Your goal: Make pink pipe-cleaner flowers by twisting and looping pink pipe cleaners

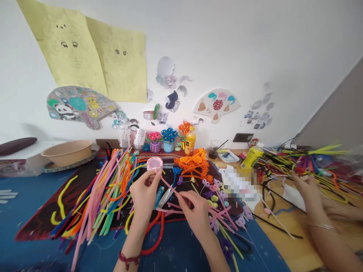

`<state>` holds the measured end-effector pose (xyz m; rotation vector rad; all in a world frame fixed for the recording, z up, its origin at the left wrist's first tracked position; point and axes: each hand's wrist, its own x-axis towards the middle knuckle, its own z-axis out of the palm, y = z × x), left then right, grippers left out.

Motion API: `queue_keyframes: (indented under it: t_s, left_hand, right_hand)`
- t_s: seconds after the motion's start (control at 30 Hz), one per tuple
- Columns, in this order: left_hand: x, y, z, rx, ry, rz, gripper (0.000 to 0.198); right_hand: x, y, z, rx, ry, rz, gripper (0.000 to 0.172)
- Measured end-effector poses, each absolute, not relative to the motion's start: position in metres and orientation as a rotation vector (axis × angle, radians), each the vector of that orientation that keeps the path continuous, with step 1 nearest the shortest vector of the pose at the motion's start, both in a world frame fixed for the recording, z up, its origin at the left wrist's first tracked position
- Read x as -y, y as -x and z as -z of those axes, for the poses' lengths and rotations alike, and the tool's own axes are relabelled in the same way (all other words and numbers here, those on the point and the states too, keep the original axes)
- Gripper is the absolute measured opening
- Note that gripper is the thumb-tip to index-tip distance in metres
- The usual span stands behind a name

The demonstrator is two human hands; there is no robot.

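Note:
A short pink pipe cleaner [168,184] stretches between my two hands over the dark mat. My left hand [144,192] pinches its upper left end, just below a round pink and white pot-like piece [154,164]. At the lower right end, the fingertips of my right hand [194,207] are closed on the same pipe cleaner. Behind it lie scissors [166,197] with red handles, partly hidden by my left hand, and a blue lighter [160,194]. Cut pink pipe cleaners [172,211] lie between my wrists.
Bundled coloured pipe cleaners [95,196] lie left. Orange looped pieces [195,166], a juice bottle [190,141] and potted pipe-cleaner flowers [169,139] stand behind. Purple flowers [217,185] lie right. Another person's hand [307,189] works at the wooden table [279,258].

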<state>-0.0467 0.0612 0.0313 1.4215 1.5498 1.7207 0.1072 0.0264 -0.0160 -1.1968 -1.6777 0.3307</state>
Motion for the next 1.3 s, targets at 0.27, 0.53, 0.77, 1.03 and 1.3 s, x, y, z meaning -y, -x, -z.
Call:
queue_keyframes:
  t_s: [0.27, 0.53, 0.77, 1.03, 1.3]
  left_hand:
    - [-0.057, 0.045, -0.032, -1.661, -1.410, -1.683, 0.030]
    - [-0.064, 0.044, -0.027, -1.513, -1.473, -1.461, 0.041]
    - [-0.065, 0.036, -0.020, -1.315, -1.709, -1.222, 0.019]
    - [-0.051, 0.012, -0.027, -0.978, -1.400, -1.170, 0.034]
    - [-0.054, 0.006, -0.020, -0.970, -1.299, -1.206, 0.039]
  right_hand:
    - [-0.027, -0.114, 0.021, 1.377, 1.231, -0.612, 0.025]
    - [-0.033, -0.123, 0.019, 0.719, 1.040, -0.892, 0.027]
    - [-0.039, -0.132, 0.025, 0.560, 0.880, -0.918, 0.023]
    - [-0.036, -0.127, 0.022, 0.570, 0.857, -1.114, 0.024]
    - [-0.034, -0.124, 0.023, 0.621, 0.824, -1.244, 0.027]
